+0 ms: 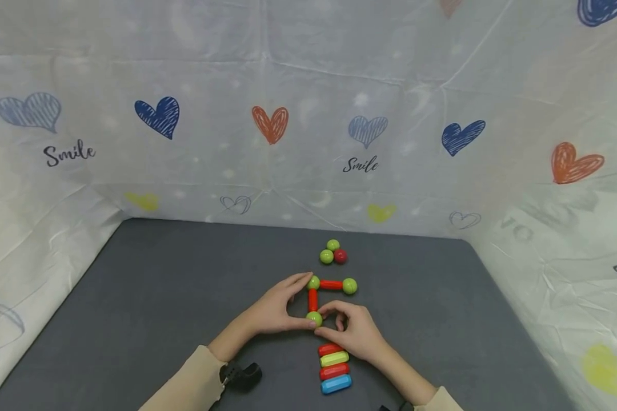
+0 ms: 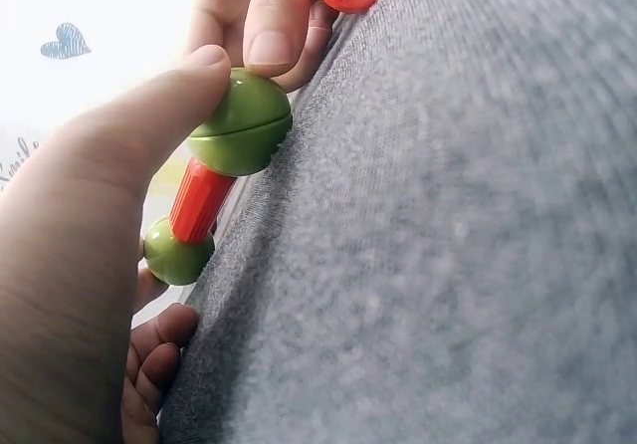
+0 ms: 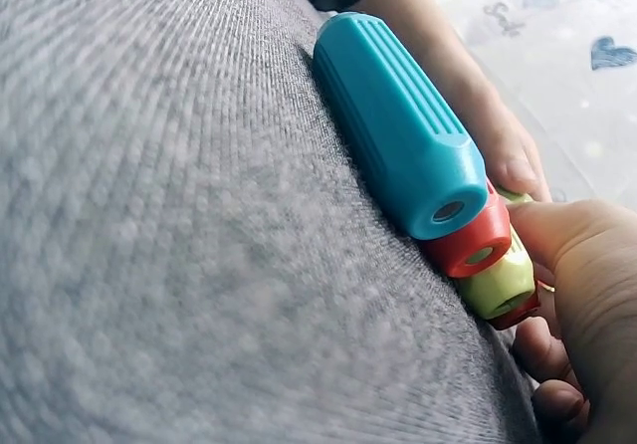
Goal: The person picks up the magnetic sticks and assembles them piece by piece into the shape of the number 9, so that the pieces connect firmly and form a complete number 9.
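An L-shaped piece of green balls and red rods lies on the table. Its lower green ball and upper green ball are joined by an upright red rod. A second red rod runs right from the upper ball to another green ball. My left hand holds the piece from the left, thumb on the lower ball, fingertips by the upper one. With thumb and index finger, my right hand pinches the lower ball's right side; a fingertip touches it in the left wrist view.
Beside my right hand lies a row of loose rods: a blue rod, a red rod, a yellow rod and another red one. Farther back, a red ball sits with two green balls. A printed cloth backs the table.
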Tool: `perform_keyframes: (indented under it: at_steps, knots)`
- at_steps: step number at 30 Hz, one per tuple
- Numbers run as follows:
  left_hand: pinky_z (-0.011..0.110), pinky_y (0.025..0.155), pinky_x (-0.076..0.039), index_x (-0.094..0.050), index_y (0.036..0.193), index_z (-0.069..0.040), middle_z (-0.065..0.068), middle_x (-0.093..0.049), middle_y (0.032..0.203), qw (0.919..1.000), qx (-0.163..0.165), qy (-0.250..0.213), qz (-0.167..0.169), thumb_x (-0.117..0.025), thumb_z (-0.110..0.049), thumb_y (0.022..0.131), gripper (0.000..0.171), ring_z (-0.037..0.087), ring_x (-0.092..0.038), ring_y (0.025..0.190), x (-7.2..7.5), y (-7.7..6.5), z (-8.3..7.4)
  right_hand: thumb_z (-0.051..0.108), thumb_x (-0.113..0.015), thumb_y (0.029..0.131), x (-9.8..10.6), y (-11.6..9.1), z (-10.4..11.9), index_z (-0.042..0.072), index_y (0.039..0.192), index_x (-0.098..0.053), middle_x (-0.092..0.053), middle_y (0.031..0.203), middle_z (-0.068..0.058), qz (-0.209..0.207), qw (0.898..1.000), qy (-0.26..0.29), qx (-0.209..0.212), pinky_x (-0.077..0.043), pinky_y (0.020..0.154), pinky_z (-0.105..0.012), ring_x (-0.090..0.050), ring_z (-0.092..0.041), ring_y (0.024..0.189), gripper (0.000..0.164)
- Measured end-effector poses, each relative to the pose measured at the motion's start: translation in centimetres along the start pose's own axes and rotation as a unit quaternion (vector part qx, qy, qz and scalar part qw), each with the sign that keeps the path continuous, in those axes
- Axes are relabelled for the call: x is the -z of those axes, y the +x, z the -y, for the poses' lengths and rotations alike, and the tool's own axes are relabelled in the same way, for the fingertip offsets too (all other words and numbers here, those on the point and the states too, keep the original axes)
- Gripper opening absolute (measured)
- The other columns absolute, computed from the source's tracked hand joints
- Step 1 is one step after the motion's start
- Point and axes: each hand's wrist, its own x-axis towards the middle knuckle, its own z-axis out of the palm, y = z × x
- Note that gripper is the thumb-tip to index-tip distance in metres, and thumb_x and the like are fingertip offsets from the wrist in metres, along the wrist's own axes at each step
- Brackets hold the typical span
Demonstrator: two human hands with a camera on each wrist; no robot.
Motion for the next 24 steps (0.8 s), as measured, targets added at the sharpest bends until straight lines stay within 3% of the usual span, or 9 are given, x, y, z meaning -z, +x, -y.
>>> perform_keyframes:
  at_steps: [7, 12, 17, 24]
  knots:
    - [0.055, 0.114, -0.045, -0.032, 0.169, -0.014, 0.004, -0.034, 0.171, 1.0000, -0.004, 0.007, 0.003, -0.084, -0.056, 0.087, 0.106, 0.033, -0.037, 0.155, 0.1, 0.3, -0.1, 0.031, -0.084, 0.094, 0.8, -0.1, -0.2, 0.023, 0.116, -0.077, -0.062, 0.072, 0.009, 0.007, 1.000, 0.015, 0.002, -0.043, 0.051, -0.022, -0.050, -0.001, 0.056, 0.025]
    - [0.055, 0.113, -0.046, -0.032, 0.169, -0.015, 0.004, -0.035, 0.171, 1.0000, 0.002, 0.006, 0.003, -0.083, -0.059, 0.086, 0.106, 0.033, -0.039, 0.154, -0.1, 0.3, -0.2, 0.022, -0.079, 0.098, 1.6, -0.9, -0.7, 0.016, 0.114, -0.079, -0.070, 0.078, 0.005, -0.003, 0.999, 0.043, 0.013, -0.043, 0.050, -0.022, -0.050, -0.001, 0.055, 0.017]
    - [0.053, 0.111, -0.049, -0.033, 0.169, -0.017, 0.002, -0.036, 0.171, 0.9999, 0.009, 0.003, 0.004, -0.081, -0.063, 0.086, 0.106, 0.030, -0.041, 0.153, -0.4, 0.1, -0.2, 0.015, -0.077, 0.099, 2.0, -1.9, -1.0, 0.013, 0.113, -0.079, -0.073, 0.083, 0.000, 0.031, 0.995, 0.084, 0.036, -0.040, 0.047, -0.022, -0.046, 0.000, 0.055, 0.014]
    - [0.057, 0.116, -0.043, -0.033, 0.169, -0.018, 0.001, -0.035, 0.171, 0.9998, 0.015, 0.009, 0.005, -0.081, -0.064, 0.085, 0.107, 0.031, -0.038, 0.154, 0.0, 0.0, -0.2, 0.010, -0.079, 0.097, 2.9, -2.6, -1.4, 0.012, 0.112, -0.078, -0.076, 0.096, -0.002, 0.066, 0.988, 0.114, 0.085, -0.042, 0.050, -0.021, -0.050, -0.002, 0.061, 0.015]
